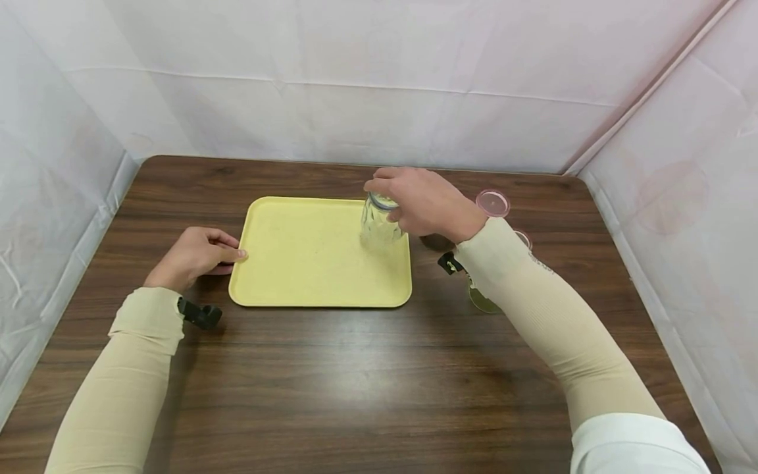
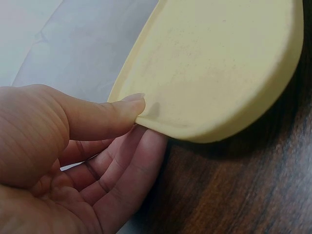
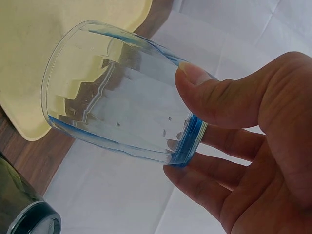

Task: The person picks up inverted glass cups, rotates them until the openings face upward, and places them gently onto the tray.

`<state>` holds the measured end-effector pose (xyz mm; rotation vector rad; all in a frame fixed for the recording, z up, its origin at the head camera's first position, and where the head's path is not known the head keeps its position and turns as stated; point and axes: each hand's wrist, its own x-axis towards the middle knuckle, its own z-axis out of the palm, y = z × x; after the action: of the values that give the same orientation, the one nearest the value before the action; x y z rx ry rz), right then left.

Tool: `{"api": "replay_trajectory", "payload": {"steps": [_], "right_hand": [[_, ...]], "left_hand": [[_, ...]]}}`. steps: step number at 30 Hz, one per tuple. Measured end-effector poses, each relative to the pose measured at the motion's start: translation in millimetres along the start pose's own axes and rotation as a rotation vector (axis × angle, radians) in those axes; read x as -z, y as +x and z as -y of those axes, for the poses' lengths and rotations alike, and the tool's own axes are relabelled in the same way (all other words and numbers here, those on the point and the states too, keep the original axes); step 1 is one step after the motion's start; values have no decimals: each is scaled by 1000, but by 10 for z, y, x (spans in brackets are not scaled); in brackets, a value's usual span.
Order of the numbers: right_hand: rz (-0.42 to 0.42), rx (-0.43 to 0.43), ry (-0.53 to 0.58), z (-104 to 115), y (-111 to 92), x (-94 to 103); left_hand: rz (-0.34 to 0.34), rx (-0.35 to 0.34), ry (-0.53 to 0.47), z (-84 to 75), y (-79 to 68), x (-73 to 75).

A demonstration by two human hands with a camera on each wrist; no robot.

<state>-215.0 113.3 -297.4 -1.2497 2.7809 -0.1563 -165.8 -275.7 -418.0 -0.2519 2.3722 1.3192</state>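
My left hand pinches the left edge of a yellow tray, thumb on top of the rim and fingers beneath it. In the left wrist view the tray slopes away from that grip. At the tray's right end, my right hand holds a clear glass tumbler upside down. Thumb and fingertips grip the thick bluish base of the tumbler, and its mouth faces the tray.
Right of the tray, partly behind the right arm, stand several more glasses: a pink one, a green one and a dark one. Pale cloth walls border the brown wooden table at the back and sides.
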Motion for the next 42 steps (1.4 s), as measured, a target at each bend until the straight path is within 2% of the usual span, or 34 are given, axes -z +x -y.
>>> {"api": "replay_trajectory", "payload": {"steps": [21, 34, 42], "right_hand": [[31, -12, 22, -2, 125, 83], [40, -12, -6, 26, 169, 93], [41, -10, -10, 94, 196, 122]], "left_hand": [[-1, -13, 6, -7, -2, 12], [13, -16, 1, 10, 44, -16], [17, -19, 14, -37, 22, -12]]}}
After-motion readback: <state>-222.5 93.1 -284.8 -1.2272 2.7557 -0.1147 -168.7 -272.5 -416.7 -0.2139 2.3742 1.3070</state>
